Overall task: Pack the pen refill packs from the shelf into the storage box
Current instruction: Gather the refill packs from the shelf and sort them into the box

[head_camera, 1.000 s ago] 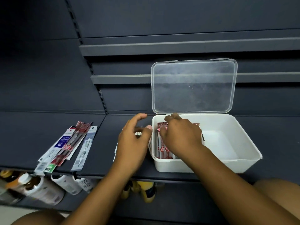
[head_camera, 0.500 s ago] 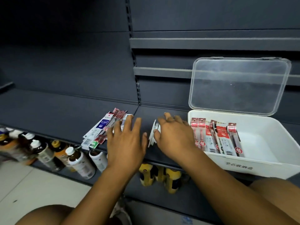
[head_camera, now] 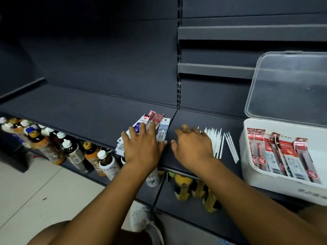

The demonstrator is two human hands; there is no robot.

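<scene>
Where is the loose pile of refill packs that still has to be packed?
In the head view, the loose refill packs lie fanned on the dark shelf, left of centre, partly under the left hand, well left of the white storage box.

back panel (head_camera: 99, 55): dark grey | floor (head_camera: 31, 188): pale tile | light: dim

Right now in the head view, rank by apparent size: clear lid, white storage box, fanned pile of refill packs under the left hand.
1. White plastic storage box and clear plastic lid: alike, both cropped, unsure.
2. Fanned pile of refill packs: smallest, partly hidden under left hand.
</scene>
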